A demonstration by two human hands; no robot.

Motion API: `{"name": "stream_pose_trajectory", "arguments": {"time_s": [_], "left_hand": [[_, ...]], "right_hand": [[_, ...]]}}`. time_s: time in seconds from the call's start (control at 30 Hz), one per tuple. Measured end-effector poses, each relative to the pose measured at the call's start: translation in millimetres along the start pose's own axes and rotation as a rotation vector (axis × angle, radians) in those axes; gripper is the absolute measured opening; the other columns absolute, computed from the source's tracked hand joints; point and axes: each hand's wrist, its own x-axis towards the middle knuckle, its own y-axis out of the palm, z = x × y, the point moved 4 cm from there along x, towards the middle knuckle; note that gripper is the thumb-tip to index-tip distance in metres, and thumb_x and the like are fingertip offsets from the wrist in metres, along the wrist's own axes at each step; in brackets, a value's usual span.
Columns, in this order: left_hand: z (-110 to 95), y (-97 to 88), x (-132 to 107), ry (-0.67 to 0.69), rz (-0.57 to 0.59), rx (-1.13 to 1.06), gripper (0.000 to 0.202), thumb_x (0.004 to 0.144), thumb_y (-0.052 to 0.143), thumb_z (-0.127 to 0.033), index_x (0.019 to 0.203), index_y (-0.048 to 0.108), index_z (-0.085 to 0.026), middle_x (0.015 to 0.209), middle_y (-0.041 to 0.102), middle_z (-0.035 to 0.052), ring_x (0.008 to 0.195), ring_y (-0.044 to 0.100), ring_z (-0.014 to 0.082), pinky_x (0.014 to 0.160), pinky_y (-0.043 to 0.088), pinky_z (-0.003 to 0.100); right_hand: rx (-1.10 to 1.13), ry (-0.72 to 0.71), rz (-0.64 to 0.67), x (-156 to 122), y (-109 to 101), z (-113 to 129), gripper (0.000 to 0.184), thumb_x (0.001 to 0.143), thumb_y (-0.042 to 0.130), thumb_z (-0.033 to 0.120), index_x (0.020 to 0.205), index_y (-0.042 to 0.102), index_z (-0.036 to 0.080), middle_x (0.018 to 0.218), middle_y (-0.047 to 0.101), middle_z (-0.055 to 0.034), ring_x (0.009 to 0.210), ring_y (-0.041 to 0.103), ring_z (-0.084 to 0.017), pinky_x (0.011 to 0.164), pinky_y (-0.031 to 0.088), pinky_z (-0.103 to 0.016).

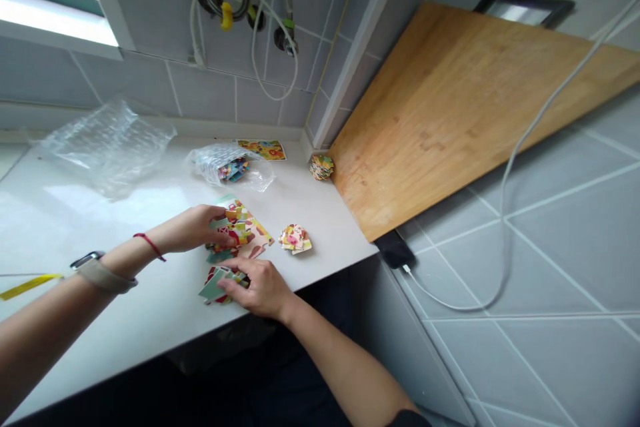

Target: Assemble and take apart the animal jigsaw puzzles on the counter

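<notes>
A partly joined colourful jigsaw (243,230) lies on the white counter (125,307). My left hand (193,228) rests on its left side, fingers pressed flat on the pieces. My right hand (260,288) lies just below it, fingers curled on a small cluster of joined pieces (216,283) at the counter's front. A small pile of loose pieces (295,239) sits to the right of the jigsaw, apart from both hands.
A clear bag with more pieces (231,165) and a printed picture card (263,149) lie further back. Another stack of pieces (321,167) sits in the corner. Crumpled plastic (107,143) lies at the left. A wooden board (450,107) leans on the right; a phone (395,250) with a white cable sits below it.
</notes>
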Motion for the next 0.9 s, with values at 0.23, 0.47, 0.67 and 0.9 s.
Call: {"name": "stream_pose_trajectory", "arguments": {"time_s": [0.23, 0.47, 0.67, 0.9], "left_hand": [[-7.9, 0.4, 3.5, 0.014, 0.05, 0.207, 0.052, 0.048, 0.084, -0.052, 0.09, 0.077, -0.023, 0.085, 0.079, 0.0034, 0.082, 0.072, 0.029, 0.066, 0.049, 0.028], [-14.0, -13.8, -21.1, 0.076, -0.085, 0.063, 0.051, 0.05, 0.082, -0.04, 0.097, 0.072, -0.022, 0.098, 0.079, 0.0035, 0.089, 0.073, 0.0271, 0.076, 0.055, 0.03], [13.0, -36.2, -69.0, 0.046, -0.16, -0.47, 0.064, 0.057, 0.089, -0.048, 0.11, 0.069, -0.018, 0.094, 0.08, 0.0094, 0.079, 0.077, 0.03, 0.07, 0.062, 0.037], [23.3, -3.2, -120.7, 0.14, -0.382, -0.782, 0.074, 0.071, 0.089, -0.053, 0.126, 0.058, -0.016, 0.105, 0.08, 0.0133, 0.094, 0.078, 0.032, 0.091, 0.063, 0.051]], "right_hand": [[-0.034, 0.054, 0.004, 1.4, -0.5, 1.9, 0.037, 0.099, 0.065, 0.042, 0.131, 0.069, 0.024, 0.13, 0.076, -0.0046, 0.12, 0.072, -0.02, 0.109, 0.053, -0.031], [-0.038, 0.069, -0.013, -0.1, -1.1, 0.9, 0.039, 0.098, 0.063, 0.046, 0.129, 0.07, 0.024, 0.126, 0.077, -0.0056, 0.113, 0.074, -0.023, 0.102, 0.056, -0.034], [-0.001, 0.036, -0.052, -1.7, -1.9, 0.0, 0.035, 0.096, 0.065, 0.044, 0.123, 0.072, 0.022, 0.12, 0.079, -0.0065, 0.109, 0.075, -0.023, 0.099, 0.057, -0.033], [0.018, 0.061, -0.187, -0.4, -5.1, -9.4, 0.041, 0.098, 0.062, 0.048, 0.126, 0.07, 0.019, 0.119, 0.077, -0.0092, 0.104, 0.075, -0.024, 0.097, 0.059, -0.035]]}}
